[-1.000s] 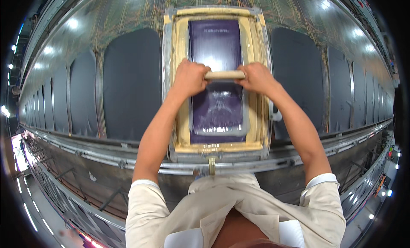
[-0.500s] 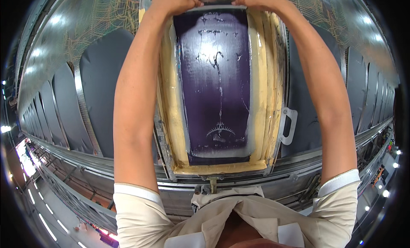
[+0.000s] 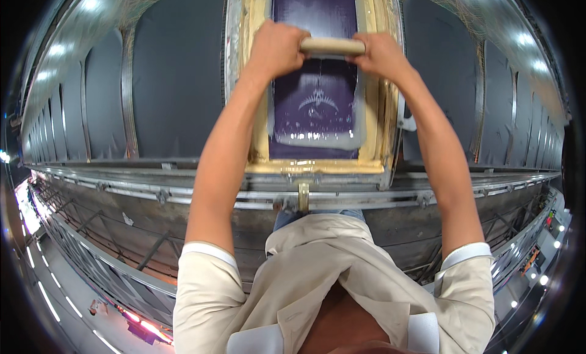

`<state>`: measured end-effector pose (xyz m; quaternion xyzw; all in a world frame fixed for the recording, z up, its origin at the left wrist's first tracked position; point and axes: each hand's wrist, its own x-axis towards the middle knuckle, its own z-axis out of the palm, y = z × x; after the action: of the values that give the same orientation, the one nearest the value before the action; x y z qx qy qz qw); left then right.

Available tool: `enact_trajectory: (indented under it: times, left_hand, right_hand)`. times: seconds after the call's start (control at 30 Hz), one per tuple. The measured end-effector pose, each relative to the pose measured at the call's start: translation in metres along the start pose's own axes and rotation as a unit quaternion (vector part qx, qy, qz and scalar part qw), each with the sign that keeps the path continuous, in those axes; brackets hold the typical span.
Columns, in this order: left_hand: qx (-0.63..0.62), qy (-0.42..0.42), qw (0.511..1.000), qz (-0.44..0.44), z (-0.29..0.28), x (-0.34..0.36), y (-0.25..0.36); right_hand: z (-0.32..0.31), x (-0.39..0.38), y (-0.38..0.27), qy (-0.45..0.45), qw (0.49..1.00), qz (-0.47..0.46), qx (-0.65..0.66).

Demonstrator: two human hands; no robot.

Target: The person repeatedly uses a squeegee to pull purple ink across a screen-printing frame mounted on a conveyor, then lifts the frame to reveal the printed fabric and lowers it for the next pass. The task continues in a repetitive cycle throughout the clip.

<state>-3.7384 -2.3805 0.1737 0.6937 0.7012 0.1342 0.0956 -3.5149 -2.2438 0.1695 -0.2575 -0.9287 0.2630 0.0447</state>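
My left hand (image 3: 278, 49) and my right hand (image 3: 378, 55) are closed round the ends of a squeegee's pale wooden handle (image 3: 332, 46), held crosswise over a screen-printing frame. The screen (image 3: 311, 101) is glossy dark purple, with a pale arched, spiky design and wet streaks in its lower half. A wide yellowish taped border (image 3: 375, 122) surrounds it inside a metal frame (image 3: 234, 43). A small metal side handle (image 3: 408, 123) on the right is partly hidden behind my right forearm.
Dark grey flat panels (image 3: 174, 79) lie in rows on the long metal table (image 3: 97, 18) either side of the frame. A metal rail (image 3: 348, 200) runs along the near edge, with a small fitting (image 3: 303, 195) below the frame. Beyond are lit floor areas and trusswork.
Half a second ago my hands and squeegee were at the screen's far end, at the top of the picture. They have come back toward me, and the whole scene sits higher in view.
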Motion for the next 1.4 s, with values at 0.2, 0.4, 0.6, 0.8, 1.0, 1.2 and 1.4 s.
enact_trajectory:
  times: [0.2,0.4,0.6,0.8,1.0,1.2,1.4]
  left_hand:
    - [-0.002,-0.015,1.000,0.009,0.014,-0.136,0.085]
    - [0.026,-0.016,1.000,-0.007,0.004,-0.175,0.097]
    - [0.047,-0.016,0.999,0.012,0.009,-0.170,0.097]
    - [-0.028,0.044,0.999,-0.012,-0.003,-0.194,0.094]
    - [0.014,0.034,0.998,-0.048,-0.047,-0.247,0.017]
    - [0.001,0.022,0.999,-0.048,-0.113,-0.325,-0.140]
    - [0.026,0.048,0.998,-0.020,-0.124,-0.403,-0.162]
  right_hand:
    - [0.043,-0.149,-0.059,0.003,1.000,-0.006,0.010]
    - [-0.001,-0.141,-0.056,0.049,0.979,0.098,0.173]
    - [0.044,-0.129,0.087,0.231,0.885,0.394,0.087]
    - [-0.015,-0.125,0.020,0.291,0.887,0.343,0.107]
    - [0.050,-0.065,-0.050,0.367,0.897,0.222,0.108]
    - [0.151,0.022,-0.184,0.345,0.869,0.266,0.237]
    - [0.178,0.057,-0.239,0.309,0.868,0.303,0.242]
